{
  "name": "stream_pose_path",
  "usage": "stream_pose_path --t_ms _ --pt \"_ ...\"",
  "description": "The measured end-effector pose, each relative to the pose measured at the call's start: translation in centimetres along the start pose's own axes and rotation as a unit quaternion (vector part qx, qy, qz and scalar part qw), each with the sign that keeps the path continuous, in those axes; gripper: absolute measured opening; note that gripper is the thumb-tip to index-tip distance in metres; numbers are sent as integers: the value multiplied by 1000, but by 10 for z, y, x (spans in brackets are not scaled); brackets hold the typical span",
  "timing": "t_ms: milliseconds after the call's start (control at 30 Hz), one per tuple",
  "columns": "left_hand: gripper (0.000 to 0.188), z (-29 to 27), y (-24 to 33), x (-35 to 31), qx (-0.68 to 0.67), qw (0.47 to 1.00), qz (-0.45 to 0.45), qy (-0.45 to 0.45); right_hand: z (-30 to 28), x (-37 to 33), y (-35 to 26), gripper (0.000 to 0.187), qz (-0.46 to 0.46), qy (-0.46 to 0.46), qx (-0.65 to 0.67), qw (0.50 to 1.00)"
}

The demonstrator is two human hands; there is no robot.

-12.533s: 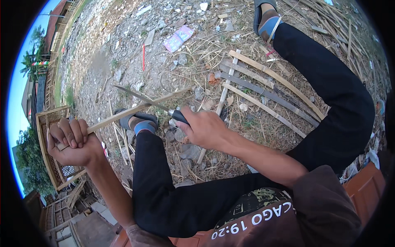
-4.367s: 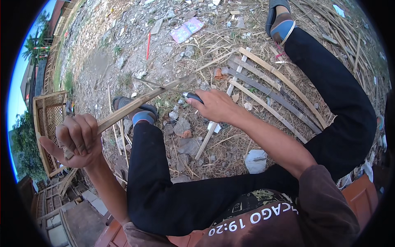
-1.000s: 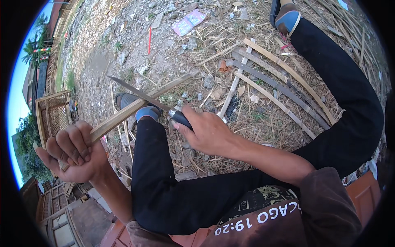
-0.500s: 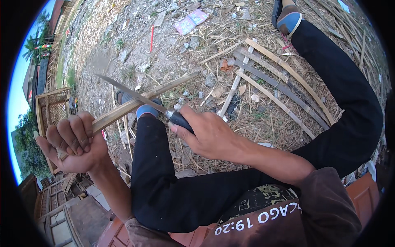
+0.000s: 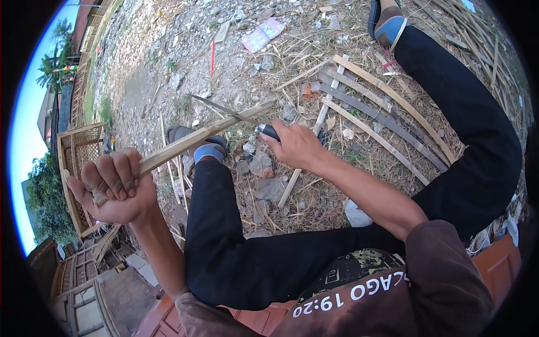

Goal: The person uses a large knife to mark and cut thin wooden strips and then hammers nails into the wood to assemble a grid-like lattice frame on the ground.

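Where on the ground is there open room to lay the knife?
The stony ground left of the red strip looks mostly open, also between that strip and the pink packet. It is crowded around the bamboo slats on the right.

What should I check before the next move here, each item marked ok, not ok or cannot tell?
1. Left hand closed on the strip: ok, near one end.
2. Right hand closed on the knife: ok, around its dark handle.
3. Left hand away from the knife: ok, the knife crosses nearer the strip's other end.
4. Knife touching the strip: cannot tell; they cross in view, but contact is unclear.
5. Left shoe clear of the strip: cannot tell; they overlap in view, height unclear.
6. Hands protected: not ok, both bare.
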State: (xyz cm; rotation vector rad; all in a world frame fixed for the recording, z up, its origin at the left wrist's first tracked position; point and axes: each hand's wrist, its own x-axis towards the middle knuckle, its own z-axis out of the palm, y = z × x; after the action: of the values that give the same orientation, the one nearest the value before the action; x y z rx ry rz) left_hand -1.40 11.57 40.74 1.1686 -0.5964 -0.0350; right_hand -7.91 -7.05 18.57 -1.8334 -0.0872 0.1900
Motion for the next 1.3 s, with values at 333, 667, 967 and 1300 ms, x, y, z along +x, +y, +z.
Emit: stream_pose_path --t_ms 333,667,967,1300 --pt "56 -13 3 -3 -8 1000 -7 -19 -6 0 -22 36 -2 -8 -29 1000" --pt "57 -8 0 -4 38 997 14 66 4 7 28 38 8 -4 -79 997" --pt "55 -10 4 -2 -2 1000 2 5 -5 -1 18 39 68 -22 -69 995" --pt "58 -1 0 -1 39 997 9 64 3 -9 34 37 -41 17 -68 997"
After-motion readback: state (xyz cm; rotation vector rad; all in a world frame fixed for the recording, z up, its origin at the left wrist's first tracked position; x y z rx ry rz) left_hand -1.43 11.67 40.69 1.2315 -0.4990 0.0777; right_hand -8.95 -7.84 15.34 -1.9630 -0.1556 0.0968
